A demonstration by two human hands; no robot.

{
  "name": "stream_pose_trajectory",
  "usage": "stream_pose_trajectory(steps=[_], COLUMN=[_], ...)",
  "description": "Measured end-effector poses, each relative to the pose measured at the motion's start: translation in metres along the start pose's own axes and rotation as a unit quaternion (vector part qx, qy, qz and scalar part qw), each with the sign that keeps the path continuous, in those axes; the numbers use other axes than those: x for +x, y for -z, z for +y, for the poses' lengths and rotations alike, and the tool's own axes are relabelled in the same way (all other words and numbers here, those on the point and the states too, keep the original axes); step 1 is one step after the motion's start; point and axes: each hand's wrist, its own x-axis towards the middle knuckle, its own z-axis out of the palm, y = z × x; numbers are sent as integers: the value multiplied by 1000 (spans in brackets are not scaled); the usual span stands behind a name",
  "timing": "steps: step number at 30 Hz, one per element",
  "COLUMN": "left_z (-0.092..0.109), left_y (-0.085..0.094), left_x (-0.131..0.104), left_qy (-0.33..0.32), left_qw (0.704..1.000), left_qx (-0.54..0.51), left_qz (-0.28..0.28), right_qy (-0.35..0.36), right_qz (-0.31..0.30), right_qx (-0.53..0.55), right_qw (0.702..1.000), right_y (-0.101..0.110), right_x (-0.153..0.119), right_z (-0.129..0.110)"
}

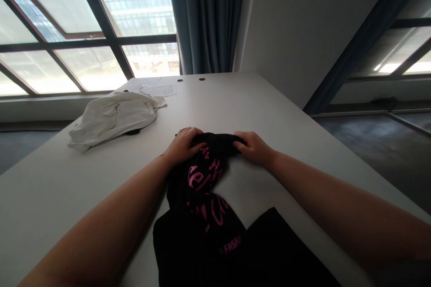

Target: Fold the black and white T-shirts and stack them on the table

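A black garment (202, 188) with pink lettering lies bunched on the white table (235, 107), and its lower part spreads toward the bottom edge of the view. My left hand (185, 145) grips the far left part of the cloth, thumb over the fabric near the lettering. At the far right end of the gathered upper edge, my right hand (254, 147) holds the cloth between thumb and fingers. A strip of black fabric runs between the two hands. Folds hide some of the lettering.
A crumpled white cloth (116, 119) with small black parts lies at the table's left side. Behind it are printed papers (158, 89). Two round holes are near the far edge. A dark blue curtain (208, 18) and windows stand beyond.
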Motion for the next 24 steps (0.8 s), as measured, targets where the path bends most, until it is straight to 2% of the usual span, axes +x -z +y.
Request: stream_pose_trajectory(steps=[3,8,11,17,20,24], left_z=[-3,1,4,-2,-6,-7], left_y=[-1,-1,-1,0,1,4], left_x=[-2,-5,-5,-2,-2,-3], left_qy=[73,44,75,134,106,56], left_qw=[997,988,978,967,973,985], left_qx=[15,103,147,183,174,127], left_qz=[33,106,129,119,111,99], right_qy=[33,-35,-31,-19,1,56], right_qz=[33,49,68,48,76,144], right_qx=[-5,-42,-50,-114,-153,-141], right_qw=[999,997,996,992,985,978], right_y=[-5,-13,-13,-2,3,3], right_x=[-1,-4,-4,-1,1,3], right_z=[-7,-6,-3,9,16,14])
